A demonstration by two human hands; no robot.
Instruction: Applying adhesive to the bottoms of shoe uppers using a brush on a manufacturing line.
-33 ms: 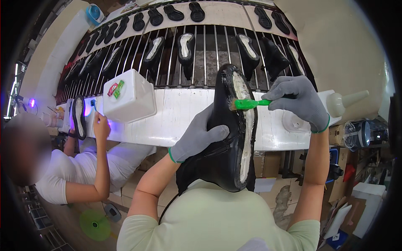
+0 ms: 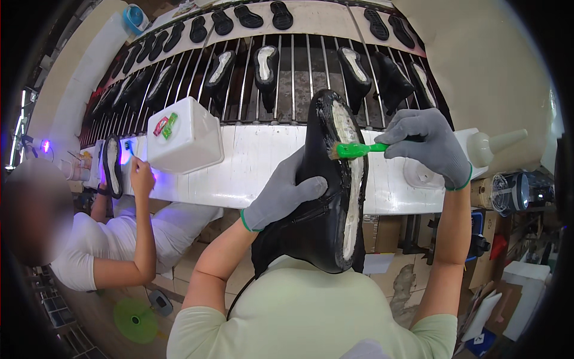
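A black boot (image 2: 320, 224) is tilted up against me, its underside facing right with a long whitish strip down the middle and a glossy wet black border. My left hand (image 2: 286, 191), in a grey glove with a green cuff, is closed around the boot's side, thumb across the upper. Between the fingers and thumb of my gloved right hand (image 2: 423, 143) is the handle of a green brush (image 2: 353, 150). Its bristles touch the black border of the underside, near the forefoot.
Beyond the white bench (image 2: 263, 152) run metal rollers (image 2: 302, 78) carrying several upturned boots. Black soles (image 2: 281, 16) line the shelf behind. A white box (image 2: 184, 136) with two small wrappers stands left; a white bottle (image 2: 480, 149) stands right. At left, a co-worker (image 2: 119, 251) holds another boot and brush.
The brush has shifted very slightly down along the edge of the boot's underside. My left hand keeps its hold. The co-worker's brushing hand has moved a little left.
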